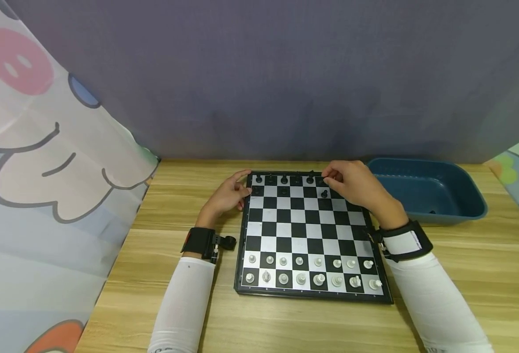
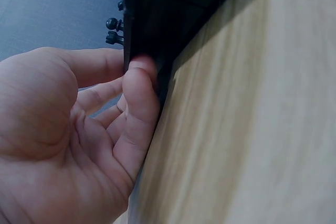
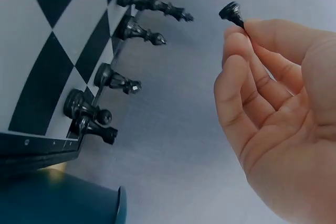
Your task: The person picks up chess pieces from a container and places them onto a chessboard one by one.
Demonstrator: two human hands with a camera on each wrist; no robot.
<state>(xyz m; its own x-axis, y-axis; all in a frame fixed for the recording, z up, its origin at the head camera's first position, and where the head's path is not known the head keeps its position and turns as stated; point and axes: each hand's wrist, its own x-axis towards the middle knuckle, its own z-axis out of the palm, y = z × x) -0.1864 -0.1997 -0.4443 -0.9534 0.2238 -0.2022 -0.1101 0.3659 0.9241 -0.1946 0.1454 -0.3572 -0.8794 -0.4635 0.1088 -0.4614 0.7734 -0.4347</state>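
In the head view, my left hand (image 1: 227, 197) is at the far left corner of the black-and-white chessboard (image 1: 301, 215). The left wrist view shows its thumb and curled fingers gripping the board's dark edge (image 2: 173, 19). My right hand (image 1: 356, 184) is over the board's far right corner. Between thumb and fingertips it pinches a small black chess piece (image 3: 231, 13), whose flared base shows while its top is hidden by the fingers. In the right wrist view, a black pawn (image 3: 84, 106) and a black knight (image 3: 118, 80) stand near the board's corner.
White chess pieces (image 1: 301, 278) stand in two rows on the board's near side. Several black pieces (image 1: 284, 179) stand along its far edge. A blue-green plastic bin (image 1: 427, 193) is at the right, close to the board. A grey wall (image 1: 286, 88) rises behind the wooden table (image 1: 153, 215).
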